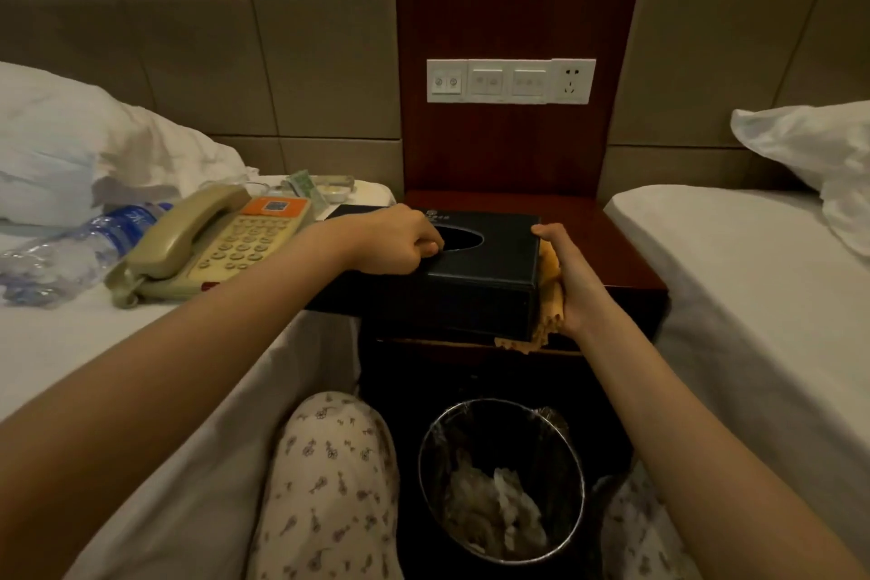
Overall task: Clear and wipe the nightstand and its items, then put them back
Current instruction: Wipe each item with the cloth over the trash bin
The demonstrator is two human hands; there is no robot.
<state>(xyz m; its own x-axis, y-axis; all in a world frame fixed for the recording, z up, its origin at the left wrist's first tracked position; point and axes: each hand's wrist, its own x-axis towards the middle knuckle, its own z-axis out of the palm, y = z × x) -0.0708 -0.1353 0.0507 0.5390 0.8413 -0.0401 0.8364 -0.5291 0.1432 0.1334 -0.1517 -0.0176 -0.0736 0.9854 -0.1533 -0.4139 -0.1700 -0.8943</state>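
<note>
Head cam: the black tissue box sits at the front of the dark wood nightstand, partly hanging over the edge twd the person. The left hand is curled on top of the box, fingers hooked at the rim of the oval hole, holding it steady. The right hand is flat w/ fingers together, pressing an orange cloth on the box's right side. So the step looks like wiping the box. To do it well, I think: keep the left hand firm so the box won't slip off, rub the cloth along each side, then turn the box to reach the other sides. Don't push too hard or it could tip down into the trash bin below, which has a clear bag & crumpled stuff in it. The other things wait on the left bed: a beige phone, a squashed water bottle, & some small bits by the pillow, too small to tell. The nightstand top behind the box looks bare. A 2nd bed is on the right. Wall switches & a socket sit on a wood panel above.
</note>
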